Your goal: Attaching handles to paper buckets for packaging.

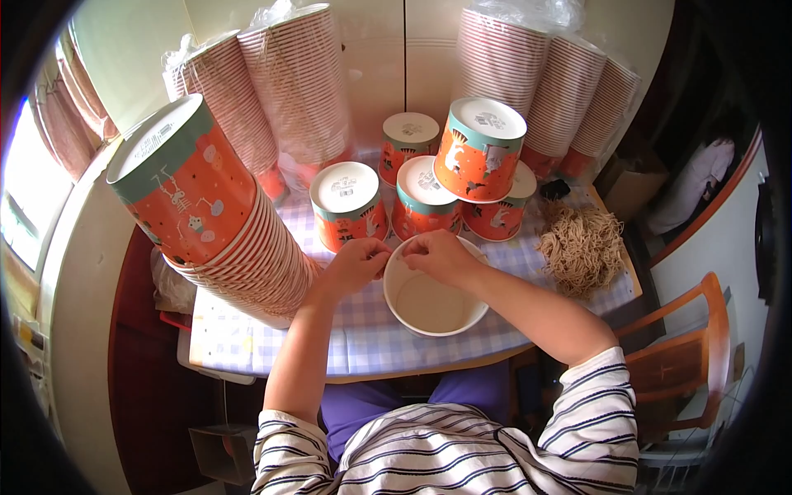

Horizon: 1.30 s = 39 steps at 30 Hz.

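An open paper bucket (437,305), pale inside, stands upright on the table before me. My left hand (360,264) is closed at the outside of its left rim, fingertips pinched together. Over the mouth of the bucket reaches my right hand (441,257), its fingers also pinched, against the inner side of that same rim. Whatever lies between the fingertips is too small to make out. Just beyond the hands, several orange and green printed buckets stand upside down, among them a front left one (346,191) and one stacked on top (481,153).
A tall leaning stack of nested buckets (194,198) rises at the left. More wrapped stacks (297,82) line the wall, left and right. A heap of tan cords (582,247) lies at the right on the checked tablecloth (355,338). A wooden chair (681,363) stands right; a person (701,177) is beyond.
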Motion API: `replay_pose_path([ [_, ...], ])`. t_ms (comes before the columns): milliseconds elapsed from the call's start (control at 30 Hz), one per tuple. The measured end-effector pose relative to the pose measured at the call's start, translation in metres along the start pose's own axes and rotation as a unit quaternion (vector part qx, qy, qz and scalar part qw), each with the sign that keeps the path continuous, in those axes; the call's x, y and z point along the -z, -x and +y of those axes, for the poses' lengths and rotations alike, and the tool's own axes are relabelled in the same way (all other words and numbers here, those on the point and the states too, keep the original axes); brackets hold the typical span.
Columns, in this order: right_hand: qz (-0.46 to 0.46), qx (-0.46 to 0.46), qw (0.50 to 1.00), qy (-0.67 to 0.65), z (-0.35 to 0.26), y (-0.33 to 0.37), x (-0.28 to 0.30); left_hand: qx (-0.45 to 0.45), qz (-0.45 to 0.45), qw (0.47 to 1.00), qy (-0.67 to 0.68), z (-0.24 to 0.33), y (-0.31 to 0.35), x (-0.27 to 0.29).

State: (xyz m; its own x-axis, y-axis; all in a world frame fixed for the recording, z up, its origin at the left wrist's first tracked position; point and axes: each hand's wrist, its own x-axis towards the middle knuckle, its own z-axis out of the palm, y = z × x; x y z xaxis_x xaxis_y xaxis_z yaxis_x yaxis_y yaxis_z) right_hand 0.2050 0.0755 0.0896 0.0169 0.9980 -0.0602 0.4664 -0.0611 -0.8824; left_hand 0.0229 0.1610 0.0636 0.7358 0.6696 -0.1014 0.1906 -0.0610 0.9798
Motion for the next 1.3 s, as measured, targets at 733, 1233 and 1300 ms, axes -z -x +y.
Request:
replay_pose_path([
  [733, 0.068, 0.022, 0.994, 0.077, -0.009, 0.005, 0.005, 0.008, -0.064, 0.996, 0.068, -0.003, 0.006, 0.007],
  [1233, 0.008, 0.055, 0.997, -0.056, -0.042, 0.045, 0.031, -0.071, -0.009, 0.997, -0.008, 0.047, 0.035, -0.023],
  [1300, 0.01, 0.053, 0.996, -0.072, -0.042, 0.051, 0.032, -0.093, -0.017, 0.995, -0.022, 0.052, 0.039, -0.028],
])
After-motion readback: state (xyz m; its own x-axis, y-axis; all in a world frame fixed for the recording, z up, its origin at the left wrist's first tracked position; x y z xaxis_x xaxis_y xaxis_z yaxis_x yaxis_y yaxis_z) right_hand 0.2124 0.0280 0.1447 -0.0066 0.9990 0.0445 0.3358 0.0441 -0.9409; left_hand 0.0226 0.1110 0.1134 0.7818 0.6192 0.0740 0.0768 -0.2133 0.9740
